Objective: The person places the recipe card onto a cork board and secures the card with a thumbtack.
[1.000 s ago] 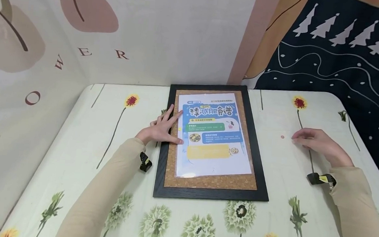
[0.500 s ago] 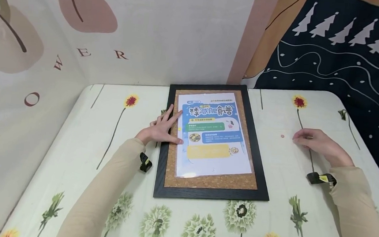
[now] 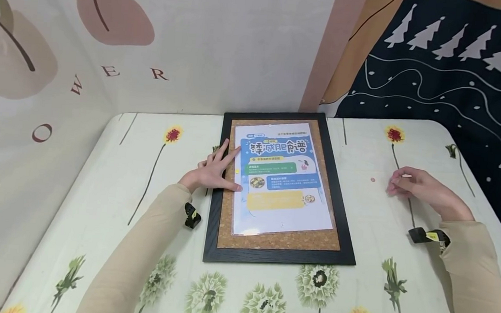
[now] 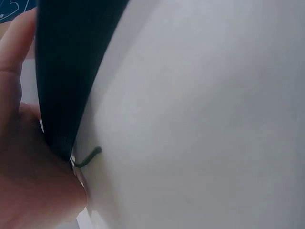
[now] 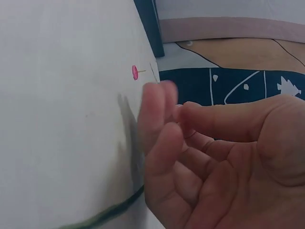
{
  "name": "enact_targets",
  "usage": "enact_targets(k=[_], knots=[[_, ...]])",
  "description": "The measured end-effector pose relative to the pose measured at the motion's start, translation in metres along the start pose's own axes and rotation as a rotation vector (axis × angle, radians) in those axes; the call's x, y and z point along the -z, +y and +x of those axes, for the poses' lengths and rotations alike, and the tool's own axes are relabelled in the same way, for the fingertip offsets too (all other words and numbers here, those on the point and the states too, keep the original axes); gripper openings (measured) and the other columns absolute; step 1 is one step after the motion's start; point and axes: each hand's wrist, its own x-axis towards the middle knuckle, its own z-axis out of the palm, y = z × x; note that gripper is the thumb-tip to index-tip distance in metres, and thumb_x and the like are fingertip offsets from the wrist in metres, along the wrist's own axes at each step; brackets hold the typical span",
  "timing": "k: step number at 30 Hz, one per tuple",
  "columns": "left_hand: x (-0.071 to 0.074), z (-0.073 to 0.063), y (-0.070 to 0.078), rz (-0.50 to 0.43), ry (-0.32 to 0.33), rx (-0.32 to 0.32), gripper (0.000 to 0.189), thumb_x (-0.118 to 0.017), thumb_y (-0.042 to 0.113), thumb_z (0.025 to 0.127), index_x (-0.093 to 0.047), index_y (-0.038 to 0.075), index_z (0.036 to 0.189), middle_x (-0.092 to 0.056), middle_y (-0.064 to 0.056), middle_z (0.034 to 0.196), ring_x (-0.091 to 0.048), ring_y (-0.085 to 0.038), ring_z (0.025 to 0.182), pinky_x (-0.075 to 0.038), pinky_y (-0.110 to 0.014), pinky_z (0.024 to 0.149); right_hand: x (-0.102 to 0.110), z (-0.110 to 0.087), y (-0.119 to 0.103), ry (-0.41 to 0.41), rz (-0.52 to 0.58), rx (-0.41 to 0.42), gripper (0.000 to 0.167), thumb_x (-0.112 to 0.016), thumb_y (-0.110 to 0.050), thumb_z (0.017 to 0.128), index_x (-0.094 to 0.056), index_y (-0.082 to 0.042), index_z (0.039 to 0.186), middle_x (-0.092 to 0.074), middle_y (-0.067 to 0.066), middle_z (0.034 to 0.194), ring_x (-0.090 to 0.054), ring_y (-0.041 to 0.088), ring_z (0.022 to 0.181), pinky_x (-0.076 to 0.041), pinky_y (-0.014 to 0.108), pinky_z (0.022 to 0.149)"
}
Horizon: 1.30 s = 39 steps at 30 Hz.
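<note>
My left hand point(image 3: 211, 171) rests spread on the left side of a black-framed cork board point(image 3: 278, 253), thumb on a laminated poster point(image 3: 268, 221). In the left wrist view, the black frame point(image 4: 71, 57) stands beside that hand. My right hand point(image 3: 422, 190) is just above the tablecloth to the right of the board. Its thumb and fingertips pinch something small and pinkish, apparently a thumbtack, mostly hidden by the fingers. Another pink thumbtack point(image 5: 135, 72) lies on the cloth just left of the right hand, its pin showing in the right wrist view.
The board lies flat on a flower-printed tablecloth point(image 3: 100, 180). A small yellow dot point(image 3: 237, 170) sits at the poster's left edge. Behind the table hang a pale curtain point(image 3: 231, 53) and a dark cloth with white trees point(image 3: 438, 92).
My right hand has lifted and shifted slightly right, with its fingers curling more. The left hand, board and loose thumbtack stay where they were.
</note>
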Motion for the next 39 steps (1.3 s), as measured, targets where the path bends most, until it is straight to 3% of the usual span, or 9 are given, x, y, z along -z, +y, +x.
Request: enact_targets(k=[11,17,23,31,39], knots=[[-0.002,-0.001,-0.002,-0.01,-0.006,-0.006,0.111,-0.074,0.05,0.079,-0.001,0.023,0.157,0.026,-0.007,0.157,-0.001,-0.047,0.14,-0.022,-0.054,0.089,-0.01,0.001,-0.002,0.038,0.035,0.047,0.03,-0.048,-0.017,0.102,-0.049,0.01,0.116,-0.065,0.007,0.087,-0.06,0.014,0.077,-0.048,0.023,0.071],[0.0,0.0,-0.003,-0.001,0.0,-0.009,0.11,-0.074,0.05,0.08,-0.001,0.022,0.157,0.026,-0.008,0.157,-0.001,-0.048,0.139,-0.023,-0.054,0.088,-0.015,0.003,-0.013,0.07,0.056,0.114,0.029,-0.052,-0.016,0.101,-0.051,0.008,0.118,-0.069,0.008,0.091,-0.063,0.012,0.08,-0.049,0.022,0.073],[0.0,0.001,-0.003,-0.004,0.0,-0.011,0.11,-0.074,0.049,0.079,-0.001,0.021,0.157,0.026,-0.008,0.157,-0.003,-0.049,0.138,-0.023,-0.054,0.089,-0.021,0.007,-0.023,0.062,0.056,0.162,0.027,-0.052,-0.013,0.101,-0.051,0.008,0.118,-0.069,0.013,0.098,-0.062,0.009,0.084,-0.049,0.02,0.074],[-0.002,0.001,-0.003,-0.008,-0.001,-0.018,0.11,-0.074,0.049,0.08,-0.001,0.022,0.157,0.026,-0.008,0.157,-0.001,-0.049,0.139,-0.023,-0.054,0.088,-0.03,0.014,-0.033,0.029,0.064,0.202,0.021,-0.051,-0.005,0.1,-0.053,0.011,0.114,-0.069,0.011,0.091,-0.063,0.009,0.081,-0.05,0.024,0.071],[-0.001,0.001,-0.002,-0.011,0.004,-0.012,0.11,-0.074,0.049,0.079,-0.001,0.022,0.157,0.026,-0.008,0.157,-0.001,-0.048,0.139,-0.022,-0.055,0.09,-0.04,0.026,-0.04,-0.005,0.054,0.222,0.023,-0.054,-0.008,0.099,-0.057,0.008,0.117,-0.068,0.016,0.094,-0.062,0.013,0.082,-0.051,0.027,0.07]])
